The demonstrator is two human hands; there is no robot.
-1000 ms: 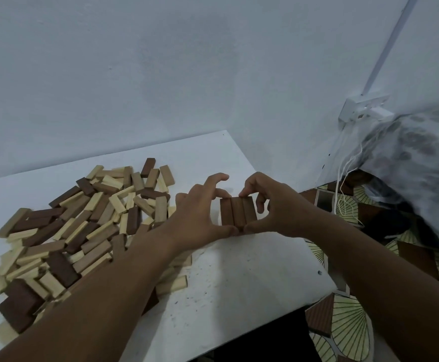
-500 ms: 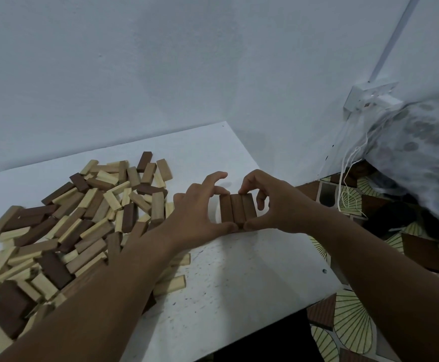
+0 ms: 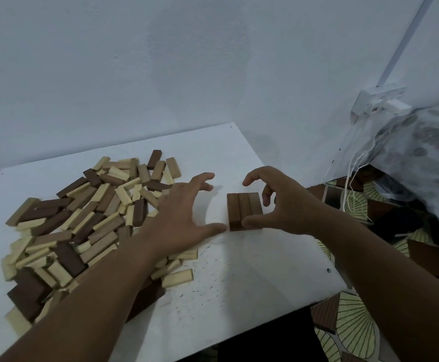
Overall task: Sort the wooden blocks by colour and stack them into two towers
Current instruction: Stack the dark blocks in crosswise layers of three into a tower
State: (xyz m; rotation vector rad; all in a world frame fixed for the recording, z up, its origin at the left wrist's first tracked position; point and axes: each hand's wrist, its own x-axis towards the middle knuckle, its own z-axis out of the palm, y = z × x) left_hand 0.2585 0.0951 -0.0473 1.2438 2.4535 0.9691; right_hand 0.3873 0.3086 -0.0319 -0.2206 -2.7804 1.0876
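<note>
Both hands loose, holding nothing: first dark layer laid.
Our left hand (image 3: 184,215) and right hand (image 3: 278,205) flank three dark blocks (image 3: 244,210); the mixed pile (image 3: 82,218) at left remains unsorted; we judge it barely begun.

Matt wood on a speckled white board

The three dark brown wooden blocks (image 3: 244,209) set side by side look smooth and matt, like the mixed pile of pale and brown wooden blocks (image 3: 82,226); the flat white tabletop (image 3: 239,278) is dull, flecked with dark specks.
</note>
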